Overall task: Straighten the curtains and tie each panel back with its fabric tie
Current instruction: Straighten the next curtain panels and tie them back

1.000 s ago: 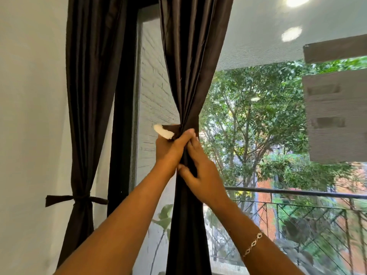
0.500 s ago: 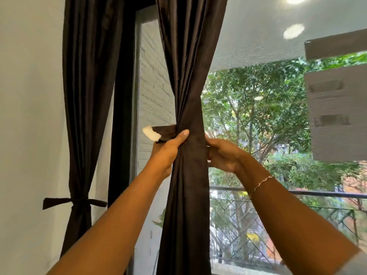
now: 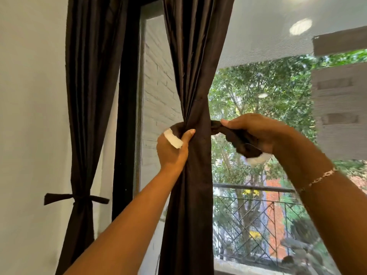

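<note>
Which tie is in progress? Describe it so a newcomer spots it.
At the window, take the dark curtain panel over the glass, not the wall-side panel. The fabric tie circles behind it, ends held by the left hand and right hand. Unlike the knotted tie by the wall, it is unfastened and white-tipped.

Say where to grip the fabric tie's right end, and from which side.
Grip the fabric tie near its white tip, from the right, as the right hand does: that end juts sideways past the curtain panel, while the left hand pins the other end.
</note>
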